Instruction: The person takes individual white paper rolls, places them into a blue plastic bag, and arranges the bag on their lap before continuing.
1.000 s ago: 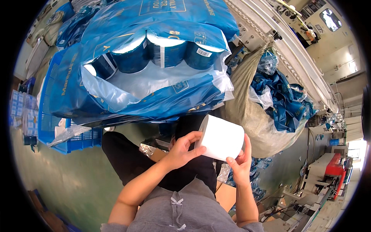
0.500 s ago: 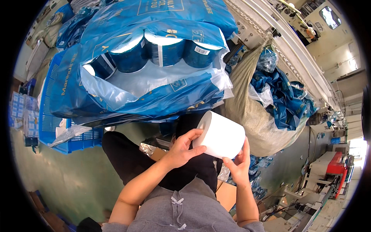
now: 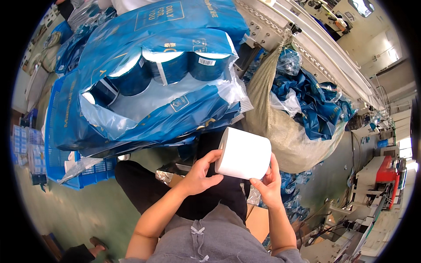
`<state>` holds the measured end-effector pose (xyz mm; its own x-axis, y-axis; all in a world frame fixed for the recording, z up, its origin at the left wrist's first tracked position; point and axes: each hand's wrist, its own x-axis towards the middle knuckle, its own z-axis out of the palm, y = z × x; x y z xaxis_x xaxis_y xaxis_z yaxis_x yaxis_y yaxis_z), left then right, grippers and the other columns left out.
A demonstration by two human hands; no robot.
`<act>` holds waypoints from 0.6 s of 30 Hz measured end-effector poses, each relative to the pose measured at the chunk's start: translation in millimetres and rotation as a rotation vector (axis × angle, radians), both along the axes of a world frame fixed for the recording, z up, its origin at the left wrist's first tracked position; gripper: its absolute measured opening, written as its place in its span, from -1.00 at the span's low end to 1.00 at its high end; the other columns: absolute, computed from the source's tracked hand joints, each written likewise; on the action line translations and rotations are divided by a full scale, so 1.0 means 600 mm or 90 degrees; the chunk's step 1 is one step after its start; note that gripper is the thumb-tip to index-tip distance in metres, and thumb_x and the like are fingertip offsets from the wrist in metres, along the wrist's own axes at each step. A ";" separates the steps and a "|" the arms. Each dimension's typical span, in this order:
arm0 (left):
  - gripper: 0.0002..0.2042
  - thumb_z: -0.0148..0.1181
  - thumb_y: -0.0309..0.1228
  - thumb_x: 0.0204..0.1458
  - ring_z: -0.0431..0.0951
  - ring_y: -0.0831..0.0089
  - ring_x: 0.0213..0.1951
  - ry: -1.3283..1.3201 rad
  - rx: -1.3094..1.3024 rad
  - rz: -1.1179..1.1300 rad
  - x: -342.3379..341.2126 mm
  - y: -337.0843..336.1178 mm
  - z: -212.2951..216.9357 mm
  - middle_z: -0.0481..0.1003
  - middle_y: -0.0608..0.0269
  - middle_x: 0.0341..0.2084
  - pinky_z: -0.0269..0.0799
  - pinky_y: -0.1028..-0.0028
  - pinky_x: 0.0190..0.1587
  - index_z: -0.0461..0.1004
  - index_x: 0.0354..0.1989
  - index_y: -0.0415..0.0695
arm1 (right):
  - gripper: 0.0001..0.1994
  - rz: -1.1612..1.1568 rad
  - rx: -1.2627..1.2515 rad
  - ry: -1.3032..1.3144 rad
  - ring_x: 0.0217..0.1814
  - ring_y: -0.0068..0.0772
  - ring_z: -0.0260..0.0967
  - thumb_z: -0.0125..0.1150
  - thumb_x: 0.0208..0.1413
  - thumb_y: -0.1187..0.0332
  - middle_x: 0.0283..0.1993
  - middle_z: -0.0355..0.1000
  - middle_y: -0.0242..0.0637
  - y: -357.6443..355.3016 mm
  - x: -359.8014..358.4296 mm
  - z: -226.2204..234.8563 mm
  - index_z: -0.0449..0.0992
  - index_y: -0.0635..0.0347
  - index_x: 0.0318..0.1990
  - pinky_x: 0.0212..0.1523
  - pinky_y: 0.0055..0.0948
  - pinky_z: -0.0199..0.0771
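A bare white paper roll (image 3: 244, 153) is held over my lap, its long side toward me and its end turned left. My left hand (image 3: 199, 175) grips the roll's left end, thumb at the lower edge. My right hand (image 3: 268, 184) closes on its right end, thumb along the bottom. Beyond them lies a large blue plastic bag (image 3: 171, 111), torn open along the front. Inside it stands a row of blue-wrapped rolls (image 3: 169, 70) with white tops.
A blue plastic crate (image 3: 83, 179) sits under the bag's left side. To the right hangs a beige woven sack (image 3: 274, 147) stuffed with crumpled blue film (image 3: 322, 111). Machine rails run behind it. Another person's foot (image 3: 98, 243) shows at the lower left.
The roll has turned slightly in my hands, so less of its left end shows. My view has shifted a little. Another person's leg and foot have come into view at lower left.
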<state>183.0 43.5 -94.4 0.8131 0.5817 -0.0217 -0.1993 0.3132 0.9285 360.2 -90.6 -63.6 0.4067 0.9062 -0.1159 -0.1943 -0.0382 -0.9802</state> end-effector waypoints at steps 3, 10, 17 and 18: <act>-0.56 0.17 -0.46 0.00 0.31 0.49 0.04 -0.013 -0.022 0.007 0.013 0.010 0.019 0.37 0.18 -0.04 0.14 0.49 0.12 0.25 0.06 -0.29 | -0.15 -0.007 -0.003 -0.076 0.20 -0.34 0.20 0.29 -0.07 0.53 0.08 0.34 -0.16 0.001 -0.002 -0.003 -0.15 0.33 0.32 0.21 -0.36 0.07; -0.67 0.16 -0.36 0.07 0.43 0.61 -0.18 0.013 -0.230 0.059 0.043 0.016 0.050 0.47 0.27 -0.21 0.28 0.59 -0.05 0.33 -0.05 -0.29 | -0.14 0.056 -0.044 -0.600 0.21 -0.31 0.18 0.28 -0.11 0.58 0.17 0.22 -0.12 -0.020 0.021 -0.025 -0.15 0.33 0.32 0.16 -0.36 0.20; -0.53 0.27 -0.48 -0.08 0.34 0.50 0.00 0.032 -0.034 -0.052 0.041 0.019 0.031 0.40 0.22 -0.07 0.17 0.48 0.10 0.29 0.04 -0.26 | -0.18 -0.101 0.080 0.110 0.11 -0.31 0.28 0.21 0.04 0.40 0.09 0.32 -0.09 0.012 0.013 0.020 -0.24 0.25 0.34 0.17 -0.34 0.18; -0.53 0.27 -0.48 -0.07 0.34 0.51 0.00 0.025 -0.021 -0.052 0.043 0.019 0.032 0.40 0.22 -0.07 0.16 0.49 0.10 0.29 0.05 -0.26 | -0.19 -0.104 0.062 0.095 0.11 -0.32 0.28 0.19 0.05 0.42 0.08 0.33 -0.09 0.016 0.017 0.024 -0.24 0.25 0.34 0.17 -0.34 0.18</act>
